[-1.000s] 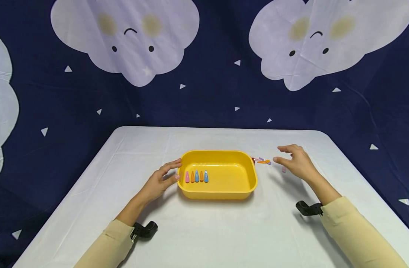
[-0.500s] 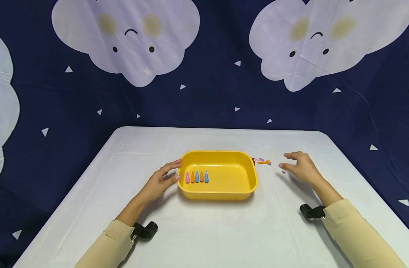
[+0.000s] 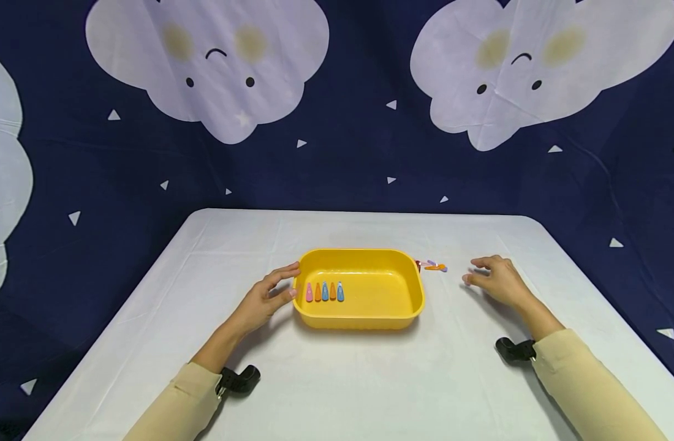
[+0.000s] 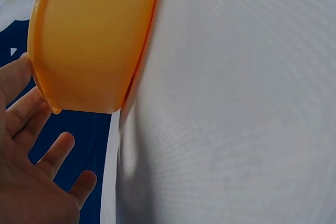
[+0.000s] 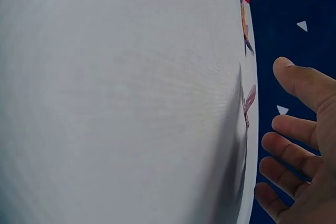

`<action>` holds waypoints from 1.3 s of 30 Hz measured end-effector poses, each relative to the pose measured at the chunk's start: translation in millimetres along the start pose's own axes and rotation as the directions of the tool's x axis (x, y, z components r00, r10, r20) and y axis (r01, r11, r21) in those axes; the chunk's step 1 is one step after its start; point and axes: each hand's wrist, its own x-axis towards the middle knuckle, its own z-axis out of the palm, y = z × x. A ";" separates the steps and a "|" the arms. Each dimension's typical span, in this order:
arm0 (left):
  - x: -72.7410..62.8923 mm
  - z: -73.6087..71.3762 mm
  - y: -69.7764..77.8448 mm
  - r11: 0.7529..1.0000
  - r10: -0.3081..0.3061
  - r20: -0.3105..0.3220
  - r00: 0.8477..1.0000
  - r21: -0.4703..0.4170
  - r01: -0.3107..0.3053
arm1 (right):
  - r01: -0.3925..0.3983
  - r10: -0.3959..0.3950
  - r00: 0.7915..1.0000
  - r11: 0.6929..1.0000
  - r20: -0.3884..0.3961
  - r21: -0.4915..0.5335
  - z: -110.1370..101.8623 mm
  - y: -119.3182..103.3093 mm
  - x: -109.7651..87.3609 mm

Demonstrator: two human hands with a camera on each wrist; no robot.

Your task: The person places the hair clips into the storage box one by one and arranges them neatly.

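Observation:
A yellow plastic basin [image 3: 378,294] stands mid-table. My left hand [image 3: 264,299] rests loosely against its left rim, fingers spread, as the left wrist view also shows. Inside, at the left, several snap hair clips lie in a row: a pink clip [image 3: 309,293], an orange clip [image 3: 317,292], a blue clip [image 3: 325,291], then orange and blue again. My right hand [image 3: 498,282] hovers with parted, relaxed fingers and nothing between them. In the right wrist view a pink clip [image 5: 250,100] sits on the table near those fingers; the hand covers it in the head view.
A small pile of hair clips [image 3: 435,267], with red, orange and purple among them, lies just right of the basin. A white cloth covers the table [image 3: 337,380]. Behind hangs a dark blue curtain [image 3: 348,165] with clouds and triangles.
My right hand has moved right and lower, over the lone pink clip, which has gone out of sight in the head view. The left hand and basin have stayed put.

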 end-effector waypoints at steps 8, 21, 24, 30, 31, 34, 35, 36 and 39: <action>0.6 0.5 0.5 1.000 -0.004 -0.002 1.000 0.005 0.004 | -0.038 0.038 0.999 0.999 0.035 0.000 3.4 4.7 0.7; -0.3 0.3 2.0 1.000 -0.006 -0.002 1.000 0.010 0.006 | -0.022 0.023 0.999 0.999 0.030 -0.028 8.7 11.8 1.5; -0.3 0.2 2.1 1.000 -0.004 0.000 1.000 0.006 0.004 | -0.025 0.026 0.999 0.999 0.030 -0.034 9.6 12.0 1.3; 0.5 0.1 0.4 1.000 0.005 0.004 1.000 0.007 -0.005 | -0.026 0.027 0.999 0.999 0.023 -0.036 10.7 11.9 0.9; 0.7 0.2 0.1 1.000 0.005 0.003 1.000 0.008 -0.005 | -0.024 0.025 0.999 0.999 0.020 -0.037 10.8 12.0 0.9; 1.0 0.5 0.0 1.000 0.007 -0.001 1.000 0.012 -0.007 | -0.018 0.018 1.000 0.999 0.010 -0.038 11.3 12.6 1.0; 1.0 0.6 -0.2 1.000 0.008 -0.001 1.000 0.013 -0.008 | -0.016 0.016 1.000 0.999 0.007 -0.040 11.5 12.9 1.0; 1.1 0.8 -0.7 1.000 0.009 -0.001 1.000 0.012 -0.009 | -0.013 0.013 1.000 0.999 0.004 -0.041 11.7 13.1 1.0; 1.3 0.9 -1.8 1.000 0.016 -0.003 1.000 0.016 -0.016 | -0.007 0.007 1.000 0.999 -0.005 -0.047 12.2 13.7 0.9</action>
